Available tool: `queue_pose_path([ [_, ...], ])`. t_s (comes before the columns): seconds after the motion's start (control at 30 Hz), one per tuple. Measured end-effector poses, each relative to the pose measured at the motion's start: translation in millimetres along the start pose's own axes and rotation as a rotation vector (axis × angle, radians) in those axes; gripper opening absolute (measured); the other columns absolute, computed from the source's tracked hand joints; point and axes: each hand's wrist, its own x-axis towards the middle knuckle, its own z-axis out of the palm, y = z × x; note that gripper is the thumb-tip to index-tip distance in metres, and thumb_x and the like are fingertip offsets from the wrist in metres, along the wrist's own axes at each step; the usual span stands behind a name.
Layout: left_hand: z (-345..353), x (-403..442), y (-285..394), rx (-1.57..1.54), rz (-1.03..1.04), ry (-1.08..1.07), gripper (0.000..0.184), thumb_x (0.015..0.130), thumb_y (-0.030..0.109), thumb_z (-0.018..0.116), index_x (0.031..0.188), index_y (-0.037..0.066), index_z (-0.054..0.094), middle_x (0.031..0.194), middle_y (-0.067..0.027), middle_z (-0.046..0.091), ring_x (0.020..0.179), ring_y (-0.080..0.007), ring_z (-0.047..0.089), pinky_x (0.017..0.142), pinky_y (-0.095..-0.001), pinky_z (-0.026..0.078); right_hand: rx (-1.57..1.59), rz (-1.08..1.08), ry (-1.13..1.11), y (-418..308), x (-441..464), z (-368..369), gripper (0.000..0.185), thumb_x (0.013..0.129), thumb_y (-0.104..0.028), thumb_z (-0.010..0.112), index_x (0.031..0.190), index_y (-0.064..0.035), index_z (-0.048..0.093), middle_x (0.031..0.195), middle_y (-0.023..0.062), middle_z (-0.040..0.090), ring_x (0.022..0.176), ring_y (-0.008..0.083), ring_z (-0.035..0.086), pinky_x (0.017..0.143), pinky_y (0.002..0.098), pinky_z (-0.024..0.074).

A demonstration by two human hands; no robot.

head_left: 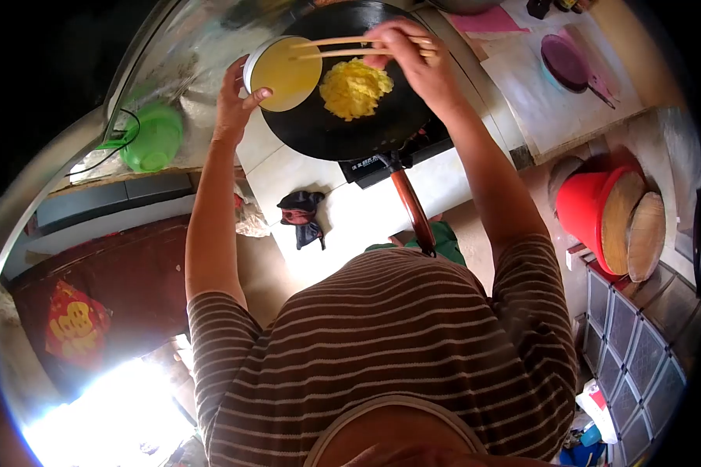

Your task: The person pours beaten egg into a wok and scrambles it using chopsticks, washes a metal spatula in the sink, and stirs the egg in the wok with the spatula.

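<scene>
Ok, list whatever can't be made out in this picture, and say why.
All in the head view:
Left hand: the finger ends are hidden behind the bowl.
Pan: the bowl hides part of it.
Stove: mostly covered by the pan; its lettering is too small to read.
Dark container, upper right: cut off by the top edge.
Bright patch, lower left: washed out by glare.

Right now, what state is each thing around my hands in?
White bowl: tilted, gripped by your left hand, yellow inside.
Chopsticks: held in your right hand, tips apart over the bowl's inside.
Yellow egg-like food: lumpy, heaped in the wok.
Wok: uncovered, handle towards you.
Black cooker: under the wok; on or off, can't tell.
</scene>
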Motion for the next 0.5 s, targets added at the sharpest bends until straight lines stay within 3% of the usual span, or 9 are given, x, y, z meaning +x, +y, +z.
queue_pose_path([
  [0.07, 2, 2, 7, -0.025, 0.031, -0.037, 0.093, 0.059, 0.032, 0.087, 0.134, 0.005, 0.039, 0.122, -0.0118, 0.053, 0.114, -0.0244, 0.049, 0.097, -0.0384, 0.043, 0.059, -0.178, -0.018, 12, 15, 13, 0.021, 0.098, -0.014, 0.046, 0.096, 0.0012, 0.061, 0.089, 0.0054, 0.063, 0.081, 0.0157, 0.069, 0.067, 0.0220, 0.0552],
  [0.27, 10, -1, 34, -0.135, 0.052, -0.063, 0.099, 0.055, 0.031, 0.089, 0.135, 0.003, 0.038, 0.124, -0.0108, 0.051, 0.118, -0.0241, 0.047, 0.101, -0.0378, 0.039, -0.136, -0.183, -0.352, 8, 19, 20, 0.015, 0.097, -0.013, 0.049, 0.096, -0.0035, 0.061, 0.092, 0.0035, 0.062, 0.081, 0.0143, 0.069, 0.069, 0.0207, 0.0554],
  [0.33, 9, -1, 37, -0.111, 0.049, -0.059, 0.101, 0.053, 0.031, 0.090, 0.135, 0.002, 0.038, 0.125, -0.0107, 0.051, 0.118, -0.0242, 0.047, 0.100, -0.0378, 0.040, -0.198, -0.137, -0.367, -18, 25, 14, 0.014, 0.096, -0.012, 0.050, 0.095, -0.0050, 0.061, 0.091, 0.0036, 0.062, 0.080, 0.0147, 0.068, 0.068, 0.0204, 0.0541],
  [0.4, 8, -2, 36, -0.079, 0.047, -0.057, 0.103, 0.051, 0.034, 0.091, 0.135, 0.003, 0.038, 0.125, -0.0111, 0.051, 0.118, -0.0243, 0.048, 0.100, -0.0374, 0.040, -0.288, -0.518, -0.274, -35, 33, 13, 0.012, 0.095, -0.013, 0.053, 0.095, -0.0047, 0.061, 0.091, 0.0049, 0.062, 0.078, 0.0146, 0.067, 0.068, 0.0209, 0.0525],
  [0.5, 9, 0, 39, -0.006, 0.085, -0.048, 0.104, 0.049, 0.033, 0.091, 0.134, 0.003, 0.039, 0.124, -0.0110, 0.052, 0.117, -0.0235, 0.048, 0.099, -0.0381, 0.043, -0.376, -0.447, -0.334, -24, 29, 16, 0.011, 0.093, -0.013, 0.055, 0.095, -0.0044, 0.062, 0.091, 0.0041, 0.063, 0.077, 0.0160, 0.065, 0.067, 0.0234, 0.0505],
])
